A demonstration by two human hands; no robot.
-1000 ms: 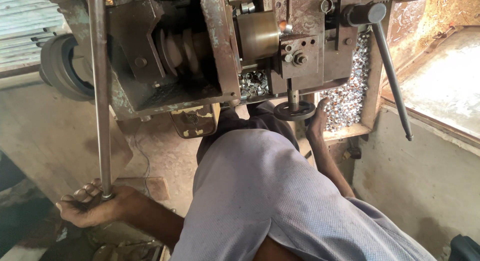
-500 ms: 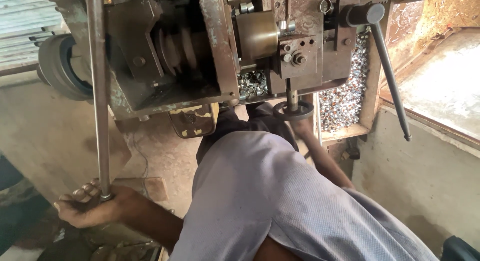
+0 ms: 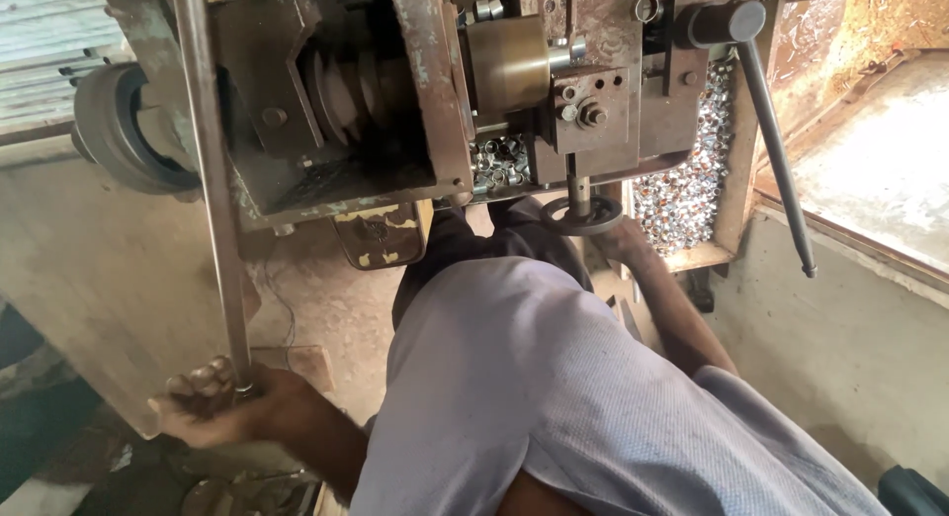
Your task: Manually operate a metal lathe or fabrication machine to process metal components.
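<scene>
Left hand at 8 o'clock, fist clamped around the bottom end of the long steel lever bar, which runs up to 11 o'clock on the machine. Right hand at 2 o'clock, touching the small black handwheel under the tool block; grip mostly hidden, can't tell. Tray of shiny metal rings just beside it at 3 o'clock. Black handle lever further right.

floor: bare concrete (dusty) | wall: pale plaster | daylight from the right
</scene>
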